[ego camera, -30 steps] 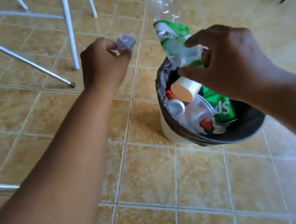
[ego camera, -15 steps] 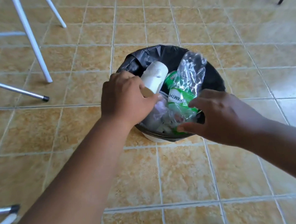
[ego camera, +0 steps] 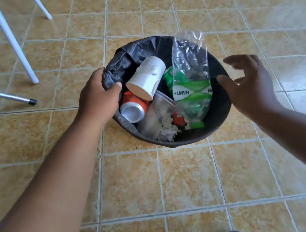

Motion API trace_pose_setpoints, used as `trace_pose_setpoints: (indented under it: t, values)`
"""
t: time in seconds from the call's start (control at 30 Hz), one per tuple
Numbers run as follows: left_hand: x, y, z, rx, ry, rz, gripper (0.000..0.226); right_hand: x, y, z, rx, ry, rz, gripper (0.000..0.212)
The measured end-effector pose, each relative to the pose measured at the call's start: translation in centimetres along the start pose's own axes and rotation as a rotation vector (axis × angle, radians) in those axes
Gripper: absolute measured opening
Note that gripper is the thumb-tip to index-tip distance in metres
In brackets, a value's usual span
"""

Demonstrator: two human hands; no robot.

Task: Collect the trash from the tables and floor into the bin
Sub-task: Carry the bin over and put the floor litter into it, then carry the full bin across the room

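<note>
While you look down at the round bin lined with a black plastic bag (ego camera: pixel 221 106), your left hand (ego camera: pixel 99 100) clamps its left rim; cups, a can and a clear green-labelled bag (ego camera: pixel 192 85) fill it; your right hand (ego camera: pixel 247 85) hovers open at its right rim.

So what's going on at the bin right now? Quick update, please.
Left hand gripping the bin liner at the rim. Right hand open, empty, over the far edge. Bin holds paper cup, can, crushed bottle. Nothing blocking.
</note>
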State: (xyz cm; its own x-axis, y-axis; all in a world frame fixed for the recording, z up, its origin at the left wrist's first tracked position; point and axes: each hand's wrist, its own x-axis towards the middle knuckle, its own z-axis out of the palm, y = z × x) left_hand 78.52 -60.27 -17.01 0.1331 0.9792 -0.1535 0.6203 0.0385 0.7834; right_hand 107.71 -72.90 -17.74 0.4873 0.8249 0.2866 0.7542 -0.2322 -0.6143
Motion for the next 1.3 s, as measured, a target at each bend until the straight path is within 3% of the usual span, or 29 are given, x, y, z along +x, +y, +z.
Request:
trace_pose_setpoints:
  t: [0.13,0.2,0.27,0.43,0.57,0.77,1.0,1.13,1.3]
  values:
    - [1.1,0.0,0.3,-0.156,-0.030,-0.009,0.035,0.7,0.8,1.1,0.270,-0.116,0.277,0.061]
    - [1.8,-0.2,0.4,-0.242,-0.049,-0.022,0.039,0.8,0.4,1.8,0.555,-0.223,0.391,0.049]
    - [2.3,-0.4,0.9,-0.350,-0.047,-0.047,0.054,0.7,-0.1,2.4,0.673,-0.256,0.380,0.042]
    - [1.5,1.1,0.8,-0.499,-0.015,-0.115,0.066,0.6,-1.8,2.9,0.630,-0.191,0.399,0.060]
    - [-1.1,4.0,-3.8,-0.528,0.042,-0.122,0.067,1.6,-6.3,-0.6,0.575,-0.155,0.377,0.064]
    - [-7.6,13.8,-14.9,-0.661,0.086,-0.186,0.072,3.0,-16.8,-11.8,0.658,-0.201,0.378,0.064]
    - [-15.2,31.8,-28.4,-0.611,0.044,-0.307,0.068,7.4,-30.7,-32.1,0.598,-0.300,0.436,0.063]
    - [-18.8,41.7,-33.6,-0.574,0.048,-0.318,0.062,9.4,-36.4,-42.2,0.523,-0.323,0.415,0.065]
    - [-21.4,49.4,-37.8,-0.594,0.089,-0.323,0.062,11.5,-40.5,-48.8,0.499,-0.351,0.418,0.069]
